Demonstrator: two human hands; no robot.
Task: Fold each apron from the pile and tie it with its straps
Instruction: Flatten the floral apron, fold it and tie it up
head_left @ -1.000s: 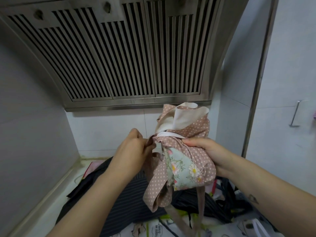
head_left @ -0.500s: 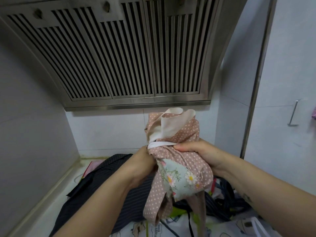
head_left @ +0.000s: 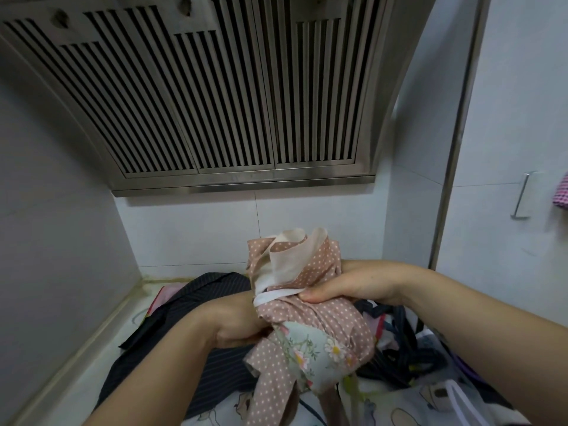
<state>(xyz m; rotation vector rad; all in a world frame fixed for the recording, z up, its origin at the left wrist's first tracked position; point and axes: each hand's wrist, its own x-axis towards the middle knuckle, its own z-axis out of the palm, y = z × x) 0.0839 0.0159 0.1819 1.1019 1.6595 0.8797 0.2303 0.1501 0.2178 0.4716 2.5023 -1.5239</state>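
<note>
The right thumb [head_left: 310, 297] presses down on a white strap [head_left: 273, 296] that crosses a bunched pink polka-dot apron [head_left: 335, 318]. The other fingers of the right hand [head_left: 350, 285] curl round the far side of the bundle and hold it in the air. The left hand [head_left: 235, 325] meets the bundle from the left. Its fingers curl into the cloth, and their tips are hidden behind it.

A cream lining [head_left: 287, 265] folds out of the top of the bundle. A pale floral panel [head_left: 310, 352] sits on its lower front, and a polka-dot strap [head_left: 269, 398] hangs down from it.

Below the hands, the pile lies on a white countertop [head_left: 70, 385]. It includes a dark pinstriped apron [head_left: 190, 302] on the left, tangled dark straps [head_left: 402, 345] on the right and a cartoon-print cloth [head_left: 408, 404] nearest the viewer. A bare strip of counter runs along the left edge, where it meets the grey side wall [head_left: 46, 241].

A tiled back wall [head_left: 196, 235] rises close behind the pile. A slatted steel range hood [head_left: 215, 103] slopes overhead, and its lower edge is well above the bundle.

On the right, a metal upright [head_left: 459, 149] borders a white panel with a metal handle [head_left: 522, 195]. A pink checked cloth [head_left: 562, 192] shows at the frame's edge.
</note>
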